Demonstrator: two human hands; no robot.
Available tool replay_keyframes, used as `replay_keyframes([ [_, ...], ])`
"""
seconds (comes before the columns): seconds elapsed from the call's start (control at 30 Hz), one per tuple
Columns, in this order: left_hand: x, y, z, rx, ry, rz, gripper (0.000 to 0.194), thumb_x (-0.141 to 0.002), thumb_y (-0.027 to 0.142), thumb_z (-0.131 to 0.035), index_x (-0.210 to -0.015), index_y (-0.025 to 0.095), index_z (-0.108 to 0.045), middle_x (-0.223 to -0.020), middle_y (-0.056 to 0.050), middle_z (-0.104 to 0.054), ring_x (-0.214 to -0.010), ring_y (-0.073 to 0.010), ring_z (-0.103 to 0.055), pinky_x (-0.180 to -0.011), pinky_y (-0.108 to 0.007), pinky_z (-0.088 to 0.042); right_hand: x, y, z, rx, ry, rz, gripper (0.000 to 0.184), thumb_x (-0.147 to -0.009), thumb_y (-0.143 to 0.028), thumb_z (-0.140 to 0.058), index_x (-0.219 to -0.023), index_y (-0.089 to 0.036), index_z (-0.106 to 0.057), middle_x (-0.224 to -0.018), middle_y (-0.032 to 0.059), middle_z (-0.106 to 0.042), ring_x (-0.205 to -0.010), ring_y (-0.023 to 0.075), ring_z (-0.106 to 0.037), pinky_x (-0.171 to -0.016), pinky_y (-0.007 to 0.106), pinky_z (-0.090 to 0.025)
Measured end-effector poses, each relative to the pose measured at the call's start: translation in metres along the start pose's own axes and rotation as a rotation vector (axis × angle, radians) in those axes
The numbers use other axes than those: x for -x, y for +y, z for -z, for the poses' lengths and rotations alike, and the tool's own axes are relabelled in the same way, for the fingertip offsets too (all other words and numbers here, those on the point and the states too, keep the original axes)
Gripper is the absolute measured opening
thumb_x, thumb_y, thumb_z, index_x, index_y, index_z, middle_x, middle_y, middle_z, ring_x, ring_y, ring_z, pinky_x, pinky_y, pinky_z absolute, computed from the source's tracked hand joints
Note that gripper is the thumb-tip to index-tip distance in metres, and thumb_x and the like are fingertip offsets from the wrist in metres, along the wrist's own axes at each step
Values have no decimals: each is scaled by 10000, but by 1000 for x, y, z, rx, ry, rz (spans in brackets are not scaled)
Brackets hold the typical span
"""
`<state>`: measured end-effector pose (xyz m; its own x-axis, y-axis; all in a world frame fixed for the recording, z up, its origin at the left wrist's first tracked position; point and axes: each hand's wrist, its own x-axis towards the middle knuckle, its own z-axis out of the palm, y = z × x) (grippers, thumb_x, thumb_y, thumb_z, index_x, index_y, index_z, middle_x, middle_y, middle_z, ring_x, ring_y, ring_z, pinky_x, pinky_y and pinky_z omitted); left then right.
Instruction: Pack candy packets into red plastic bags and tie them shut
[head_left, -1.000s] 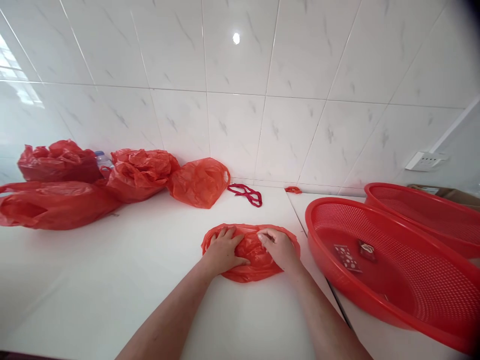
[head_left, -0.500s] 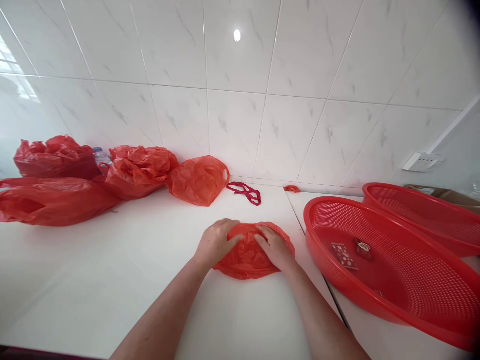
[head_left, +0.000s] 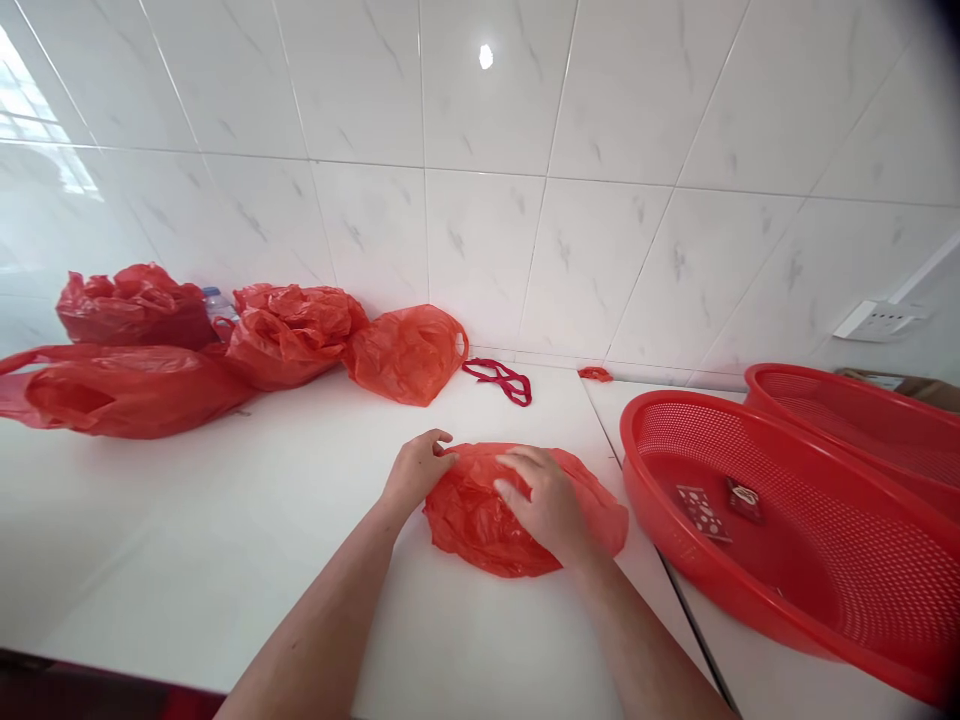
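A crumpled red plastic bag (head_left: 480,520) lies flattened on the white table in front of me. At its upper left edge, my left hand (head_left: 418,470) has its fingers curled, with thumb and fingertips closed on the film. My right hand (head_left: 544,500) rests over the middle of the bag, thumb and fingers apart, touching the top layer. Part of the bag is hidden under that hand and wrist. Behind the bag lies a dark red looped strap (head_left: 501,380).
Several red plastic bags (head_left: 150,390) stand along the wall at left, with a clear bottle (head_left: 217,303) among them. At right, a large red basket (head_left: 637,470) holds small packets (head_left: 703,513); another red basket (head_left: 765,378) is behind it. A red scrap (head_left: 595,374) lies near the wall.
The bag now spreads wider, reaching further right. My left hand has drawn back to the bag's left edge, and my right hand has shifted slightly nearer me. The view has shifted slightly.
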<state>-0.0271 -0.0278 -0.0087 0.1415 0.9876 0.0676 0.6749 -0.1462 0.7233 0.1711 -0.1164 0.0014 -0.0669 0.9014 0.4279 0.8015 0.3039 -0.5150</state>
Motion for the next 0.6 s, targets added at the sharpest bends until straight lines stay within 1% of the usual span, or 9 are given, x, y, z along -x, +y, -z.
replay_keyframes([
  [0.1,1,1,-1,12,3,-13,308,-773,376,-545,-1050,251,-593,-888,1,-644,-695,-121,-606,-555,-200,-447,1,7,-10,-67,-227,-50,382,-858,-382,-504,-1220,-286,-575,-1362,14,-475,-1326,252,-308,-1050,445,-331],
  [0.17,1,1,0,6,8,-17,297,-765,350,-555,-1037,240,-597,-863,0,-646,-673,-122,-605,-548,-203,-450,1,15,-15,-126,-277,-127,358,-889,-364,-444,-1205,-283,-592,-1384,13,-448,-1331,236,-303,-1057,444,-324],
  [0.23,2,3,2,-3,16,-19,300,-764,348,-559,-1042,241,-598,-874,-4,-648,-674,-130,-604,-560,-219,-459,0,22,-18,-177,-241,-169,350,-905,-345,-406,-1169,-259,-621,-1363,24,-465,-1297,207,-354,-1062,411,-325],
  [0.3,4,9,4,-27,75,-71,313,-777,365,-552,-1063,244,-592,-960,-18,-645,-750,-153,-608,-640,-253,-477,-2,24,-18,-199,-190,-178,339,-903,-323,-412,-1134,-236,-644,-1326,38,-499,-1261,192,-396,-1061,383,-328],
  [0.37,10,19,6,-74,199,-232,302,-801,371,-534,-1065,235,-593,-1040,-35,-631,-878,-182,-595,-769,-294,-471,-3,22,-18,-202,-147,-156,313,-891,-284,-439,-1098,-215,-663,-1286,50,-534,-1233,186,-423,-1058,359,-327],
  [0.43,17,29,5,-115,290,-450,257,-828,353,-504,-1026,225,-607,-1025,-39,-636,-950,-194,-576,-840,-311,-449,-4,19,-17,-203,-100,-121,285,-879,-231,-454,-1048,-202,-681,-1223,55,-580,-1185,177,-463,-1043,330,-336],
  [0.47,21,34,3,-119,264,-527,237,-839,338,-485,-1008,228,-610,-983,-34,-645,-934,-190,-580,-829,-306,-452,-4,19,-17,-207,-77,-109,278,-876,-208,-452,-1030,-203,-683,-1188,52,-601,-1156,172,-485,-1022,314,-353],
  [0.53,26,39,-4,-128,55,-618,204,-828,313,-482,-967,259,-621,-947,-5,-658,-858,-171,-594,-745,-279,-465,-6,20,-18,-196,-33,-107,277,-876,-166,-432,-968,-235,-683,-1077,23,-648,-1058,156,-536,-968,290,-386],
  [0.6,29,40,-13,-147,-134,-637,153,-761,280,-525,-863,276,-639,-878,25,-664,-753,-156,-593,-632,-252,-450,-8,24,-20,-162,0,-146,286,-877,-145,-412,-905,-259,-673,-979,2,-666,-970,149,-562,-887,273,-423],
])
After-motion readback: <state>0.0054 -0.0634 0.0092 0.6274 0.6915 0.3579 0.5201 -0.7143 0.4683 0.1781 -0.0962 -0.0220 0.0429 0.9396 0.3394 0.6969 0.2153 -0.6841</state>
